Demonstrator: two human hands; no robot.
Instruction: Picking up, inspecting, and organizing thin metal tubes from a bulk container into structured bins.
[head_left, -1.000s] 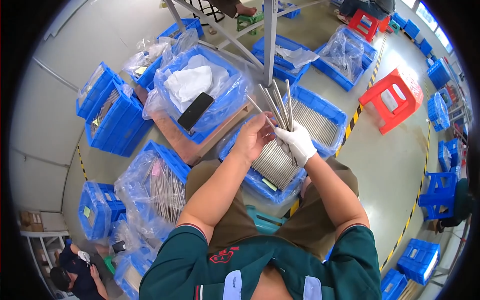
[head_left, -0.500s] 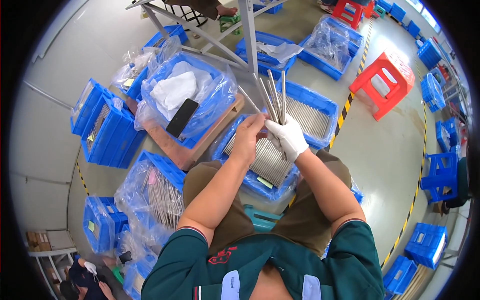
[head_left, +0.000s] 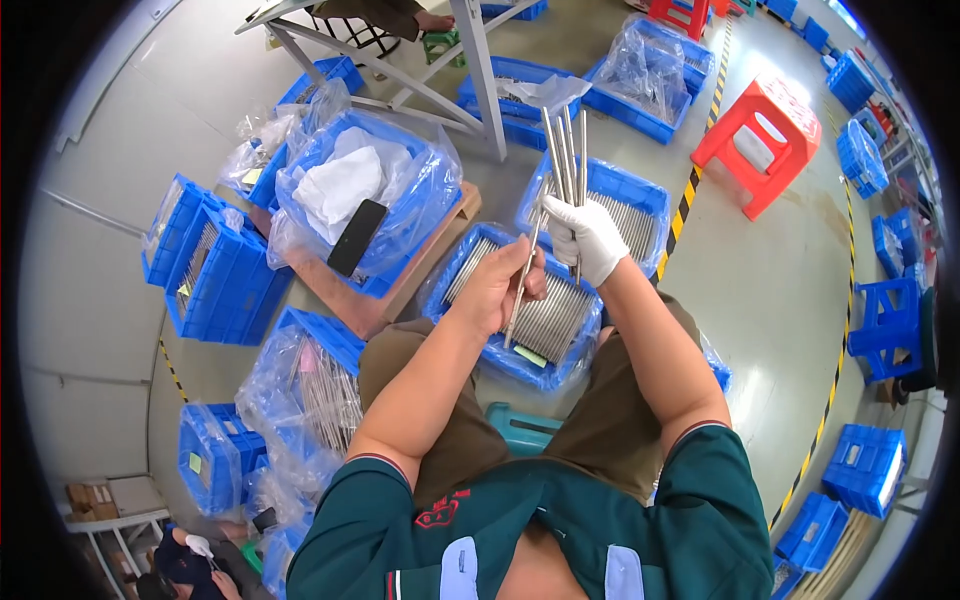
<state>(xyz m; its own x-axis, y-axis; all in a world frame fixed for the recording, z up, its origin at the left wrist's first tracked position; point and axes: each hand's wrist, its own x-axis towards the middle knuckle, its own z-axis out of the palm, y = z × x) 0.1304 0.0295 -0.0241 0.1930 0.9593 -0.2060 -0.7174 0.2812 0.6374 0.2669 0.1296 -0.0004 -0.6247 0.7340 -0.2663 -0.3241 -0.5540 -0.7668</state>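
My bare left hand (head_left: 497,287) is closed around one slim metal rod (head_left: 515,312). The rod slants upward, its top close beside my right hand (head_left: 596,243), which wears a white glove and grips several metal rods (head_left: 566,150) in a loose upright bundle. Both hands are above a plastic-lined blue crate (head_left: 432,300) in front of my knees, where rods (head_left: 552,318) lie side by side in rows. Just beyond it, a second blue crate (head_left: 660,200) also holds rows of rods, partly hidden by my right hand and the bundle.
At left, a lined blue crate with a white cloth (head_left: 335,185) and a black phone (head_left: 357,237) rests on a wooden pallet (head_left: 390,305). A red stool (head_left: 760,140) stands at right past striped floor tape (head_left: 690,205). A metal table leg (head_left: 480,80) rises ahead.
The rod in my left hand has swung from leaning up-left to near upright, its lower end now below my hand. My right hand has shifted slightly up and right with its bundle.
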